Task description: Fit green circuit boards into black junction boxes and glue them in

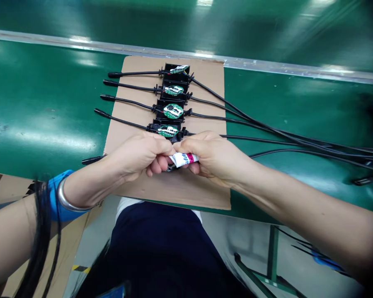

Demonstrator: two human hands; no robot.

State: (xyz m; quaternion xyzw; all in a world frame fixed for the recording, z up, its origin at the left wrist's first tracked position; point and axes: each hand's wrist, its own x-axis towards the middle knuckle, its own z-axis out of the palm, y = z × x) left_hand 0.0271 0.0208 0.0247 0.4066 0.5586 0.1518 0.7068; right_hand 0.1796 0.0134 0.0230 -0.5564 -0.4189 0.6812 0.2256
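- Dark hair strands (41, 236) hang over the left forearm (15, 231).
- Left hand (143, 155) and right hand (213, 155) pinch the folded white tube (184, 159) between them, above the cardboard sheet (205, 194).
- Over-squeezing could smear a circuit board (173, 111); snagging a black cable (211, 117) could drag boards askew.

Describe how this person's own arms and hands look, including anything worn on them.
The left hand and right hand are both without gloves, and no sleeve shows on either arm. Around the left wrist sit a rounded, shiny silver-coloured bangle and a wide, bright blue band. The right wrist shows nothing worn.
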